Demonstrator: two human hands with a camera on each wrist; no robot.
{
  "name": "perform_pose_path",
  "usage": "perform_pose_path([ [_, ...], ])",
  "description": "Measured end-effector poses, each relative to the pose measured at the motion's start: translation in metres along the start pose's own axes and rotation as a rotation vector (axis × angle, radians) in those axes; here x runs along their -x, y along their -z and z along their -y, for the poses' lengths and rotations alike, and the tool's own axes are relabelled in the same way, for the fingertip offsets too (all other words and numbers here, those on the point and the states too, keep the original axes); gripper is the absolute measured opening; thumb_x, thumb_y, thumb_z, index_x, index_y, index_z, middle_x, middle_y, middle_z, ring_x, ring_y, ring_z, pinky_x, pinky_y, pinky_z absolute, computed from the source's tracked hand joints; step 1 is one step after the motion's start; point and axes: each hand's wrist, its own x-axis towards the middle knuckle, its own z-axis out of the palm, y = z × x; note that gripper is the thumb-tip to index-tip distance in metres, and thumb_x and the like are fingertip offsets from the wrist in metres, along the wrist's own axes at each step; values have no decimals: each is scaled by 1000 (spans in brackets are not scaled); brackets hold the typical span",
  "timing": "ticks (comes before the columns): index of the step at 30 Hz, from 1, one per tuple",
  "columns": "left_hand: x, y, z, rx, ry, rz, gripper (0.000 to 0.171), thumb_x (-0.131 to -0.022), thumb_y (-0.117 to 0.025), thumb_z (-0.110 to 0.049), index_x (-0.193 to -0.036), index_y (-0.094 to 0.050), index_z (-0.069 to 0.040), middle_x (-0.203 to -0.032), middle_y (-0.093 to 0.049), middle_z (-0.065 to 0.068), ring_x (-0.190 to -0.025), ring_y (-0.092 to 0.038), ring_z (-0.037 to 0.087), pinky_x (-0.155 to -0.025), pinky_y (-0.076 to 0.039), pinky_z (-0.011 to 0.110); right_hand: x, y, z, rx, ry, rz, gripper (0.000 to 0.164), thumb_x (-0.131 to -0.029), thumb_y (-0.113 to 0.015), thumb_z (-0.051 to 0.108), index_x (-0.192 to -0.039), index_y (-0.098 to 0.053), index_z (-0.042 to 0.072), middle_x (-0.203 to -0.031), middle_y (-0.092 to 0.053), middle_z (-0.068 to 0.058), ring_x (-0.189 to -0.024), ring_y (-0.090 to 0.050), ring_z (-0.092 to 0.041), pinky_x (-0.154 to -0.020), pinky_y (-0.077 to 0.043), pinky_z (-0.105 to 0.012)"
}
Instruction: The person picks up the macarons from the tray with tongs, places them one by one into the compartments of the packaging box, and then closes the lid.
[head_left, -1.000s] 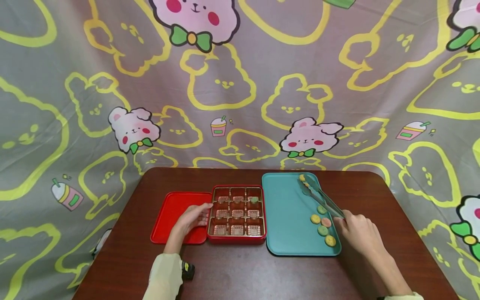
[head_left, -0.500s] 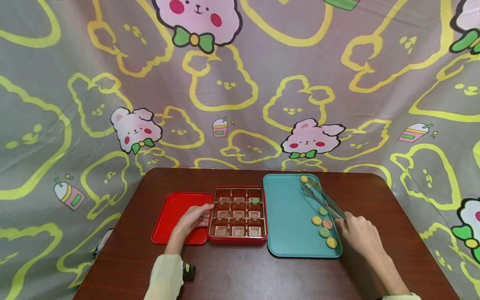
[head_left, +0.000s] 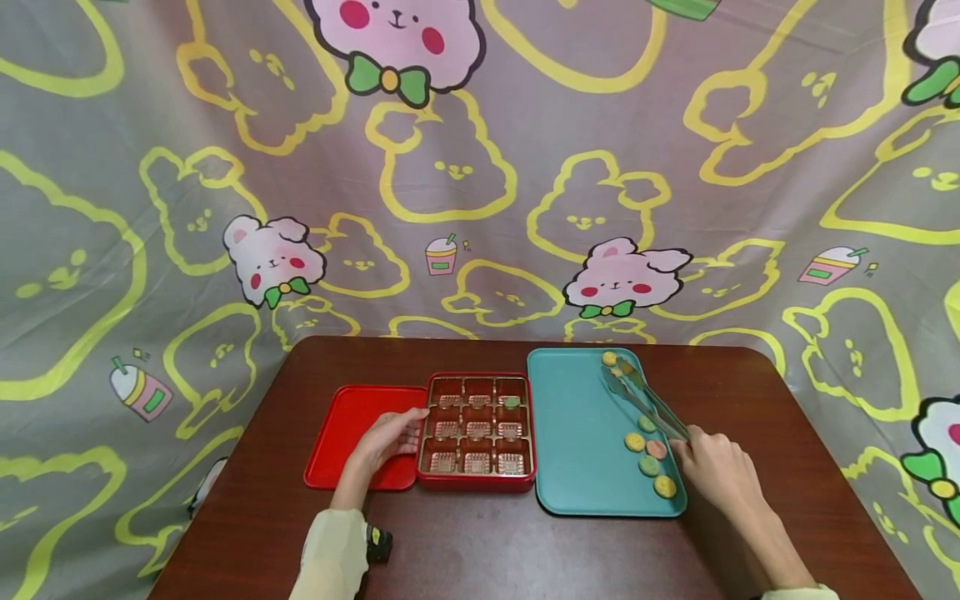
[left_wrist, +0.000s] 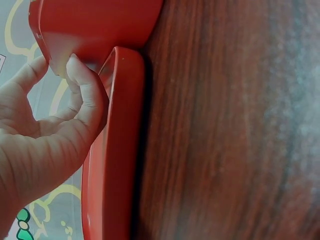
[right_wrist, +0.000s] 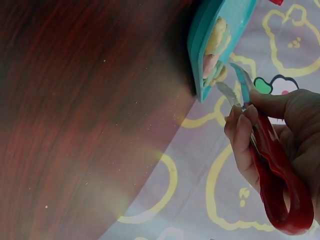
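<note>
My right hand (head_left: 722, 471) grips a pair of tongs (head_left: 664, 414), whose red handles (right_wrist: 297, 202) show in the right wrist view. The tong tips reach over the far right of a teal tray (head_left: 577, 454), spread around a small yellow cookie (head_left: 617, 372). Just beyond lies another yellow cookie (head_left: 609, 358). Nearer on the tray are several round cookies, among them a pink one (head_left: 656, 450) and a green one (head_left: 649, 465). My left hand (head_left: 386, 439) touches the left side of a red box (left_wrist: 95, 25), thumb at its rim and fingertips against its wall.
Inside the red box a gold divider (head_left: 477, 437) forms several compartments; a green cookie (head_left: 512, 402) sits in the far right one. A red lid-like tray (head_left: 352, 417) lies left of the box, under my left hand. Behind the brown table (head_left: 465, 550) hangs a patterned cloth (head_left: 480, 200).
The tong tips have drawn slightly closer together around the yellow cookie at the tray's far end. My left hand stays at the box, and the head view has shifted slightly.
</note>
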Motion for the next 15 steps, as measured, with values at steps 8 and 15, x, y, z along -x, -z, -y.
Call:
perform_pose_path([
  [8,1,0,1,2,-8,2,35,-98,-68,-35,-90,-72,-1,-78,-69,5,-66,-62,15,-65,-56,24,-2,-1,1,3,-17,13,25,-97,-70,16,-90,-62,-7,-61,-52,-11,-53,-56,-31,-46,-44,-50],
  [15,2,0,0,0,-7,14,34,-98,-67,-35,-89,-72,-2,-78,-69,4,-66,-62,14,-65,-56,25,-4,-3,2,8,-24,16,25,-97,-69,15,-88,-61,-7,-61,-52,-11,-52,-55,-30,-46,-45,-49],
])
